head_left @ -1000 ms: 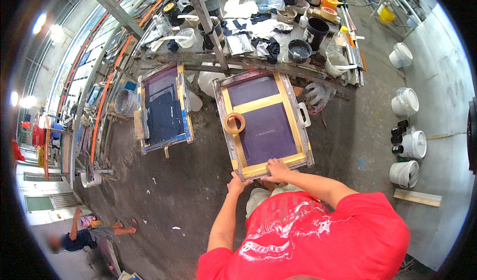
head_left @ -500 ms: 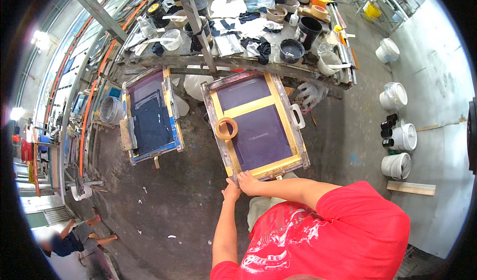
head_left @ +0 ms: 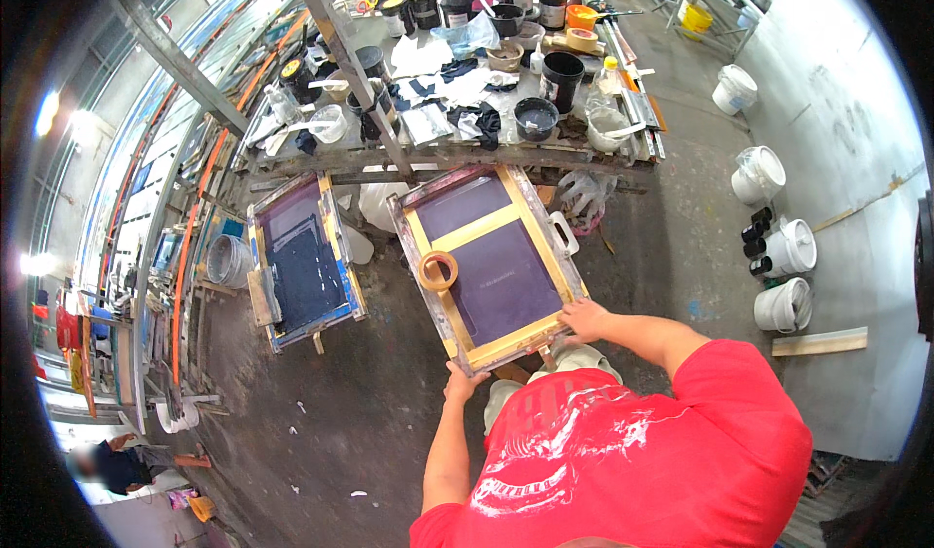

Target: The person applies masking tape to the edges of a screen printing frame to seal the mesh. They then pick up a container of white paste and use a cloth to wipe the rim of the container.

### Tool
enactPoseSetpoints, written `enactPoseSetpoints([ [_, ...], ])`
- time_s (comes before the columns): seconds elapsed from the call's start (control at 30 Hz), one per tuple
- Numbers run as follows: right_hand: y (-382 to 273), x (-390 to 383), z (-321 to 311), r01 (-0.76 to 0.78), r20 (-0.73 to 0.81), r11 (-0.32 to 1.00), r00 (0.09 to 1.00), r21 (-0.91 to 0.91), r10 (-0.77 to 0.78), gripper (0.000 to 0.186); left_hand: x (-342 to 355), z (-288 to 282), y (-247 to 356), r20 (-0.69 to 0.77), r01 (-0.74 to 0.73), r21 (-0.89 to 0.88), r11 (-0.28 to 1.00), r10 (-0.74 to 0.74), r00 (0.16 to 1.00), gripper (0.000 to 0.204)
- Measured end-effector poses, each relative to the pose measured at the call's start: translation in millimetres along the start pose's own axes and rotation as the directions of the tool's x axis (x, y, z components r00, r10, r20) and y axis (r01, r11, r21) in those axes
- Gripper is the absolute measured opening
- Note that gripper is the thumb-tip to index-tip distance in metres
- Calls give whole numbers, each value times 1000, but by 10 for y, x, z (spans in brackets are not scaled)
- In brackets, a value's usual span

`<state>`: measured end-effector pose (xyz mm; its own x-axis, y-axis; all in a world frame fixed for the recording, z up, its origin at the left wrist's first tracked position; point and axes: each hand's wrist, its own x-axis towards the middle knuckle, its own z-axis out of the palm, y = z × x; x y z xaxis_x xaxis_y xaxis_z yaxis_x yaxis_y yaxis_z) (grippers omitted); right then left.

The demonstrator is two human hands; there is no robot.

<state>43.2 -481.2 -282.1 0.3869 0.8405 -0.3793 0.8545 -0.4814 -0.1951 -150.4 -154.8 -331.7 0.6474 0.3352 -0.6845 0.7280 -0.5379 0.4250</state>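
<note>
A screen printing frame [head_left: 545,332] with purple mesh, its borders and a cross strip covered in yellow tape, tilts in front of me. Its far end rests by the table edge. My left hand [head_left: 461,383] grips the near left corner, some fingers hidden beneath. At the near right corner, my right hand [head_left: 584,321] holds the edge with its fingers over the top. A roll of brown tape [head_left: 451,272] lies on the frame's left side. To the left stands a second screen printing frame [head_left: 356,293] with dark ink spread on its mesh, apart from both hands.
Beyond the frames, a cluttered worktable [head_left: 428,157] carries ink tubs, cloths and a black bucket [head_left: 561,79]. A metal post [head_left: 342,50] rises at its front. White buckets [head_left: 784,305] line the right wall. Far left, another person [head_left: 122,465] is near a rack.
My right hand has moved right along the near edge, from the left corner to the right corner. My left hand stays at the left corner. The whole view has shifted slightly.
</note>
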Motion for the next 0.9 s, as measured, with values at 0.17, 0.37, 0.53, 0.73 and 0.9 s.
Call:
enactPoseSetpoints([
  [0.17, -13, 33, -137, -3, 154, 982, 988, -190, 33, 66, 134, 147, -185, -21, -56, -14, 998, 55, 998, 120],
  [0.37, -218, 349, 87, -76, 170, 981, 979, -181, 108, 39, 192, 104, -82, 41, -3, 16, 1000, 2, 999, 129],
  [0.53, -572, 559, -28, -87, 210, 996, 974, 10, 83, 45, 249, 261, -287, -96, -126, -106, 986, 116, 989, 117],
  [0.73, -1125, 823, 52, -51, 95, 979, 995, 195, 33, 56, 29, 76, 27, 0, -6, -29, 1000, 6, 1000, 96],
  [0.9, -1685, 1220, 103, 62, 44, 980, 996, 191, -71, 65, 30, 114, -42, 61, 70, -12, 997, -70, 996, 103],
])
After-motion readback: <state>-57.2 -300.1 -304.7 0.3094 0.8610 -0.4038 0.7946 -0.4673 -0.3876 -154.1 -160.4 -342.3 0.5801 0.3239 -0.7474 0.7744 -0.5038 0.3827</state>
